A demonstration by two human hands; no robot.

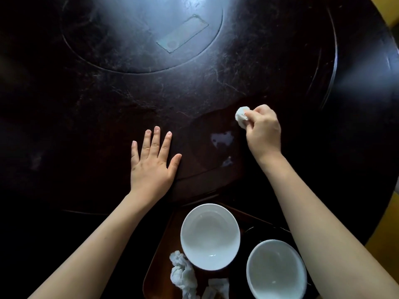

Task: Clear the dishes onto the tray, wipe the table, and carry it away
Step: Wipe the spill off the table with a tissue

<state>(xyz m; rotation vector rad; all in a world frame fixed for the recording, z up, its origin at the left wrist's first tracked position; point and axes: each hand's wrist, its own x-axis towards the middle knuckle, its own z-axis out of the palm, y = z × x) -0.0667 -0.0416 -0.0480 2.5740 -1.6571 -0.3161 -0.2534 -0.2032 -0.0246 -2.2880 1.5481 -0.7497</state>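
Observation:
My right hand point(262, 130) pinches a small crumpled white tissue point(240, 117) just above the dark round table point(86, 108). A wet patch point(222, 138) glistens on the tabletop just left of that hand, with a smaller one point(227, 161) below it. My left hand point(152, 161) lies flat on the table, fingers spread, holding nothing. At the near edge a dark brown tray point(160, 255) carries two empty white bowls, one in the middle point(210, 236) and one to the right point(276, 269), partly hidden by my right forearm. Used crumpled tissues point(183, 275) lie on the tray's left side.
A round inset disc point(90, 61) fills the table's centre, with a flat clear rectangular card point(182, 33) lying on it. The table's curved rim point(333, 61) runs down the right. Yellowish floor point(393, 18) shows beyond the rim.

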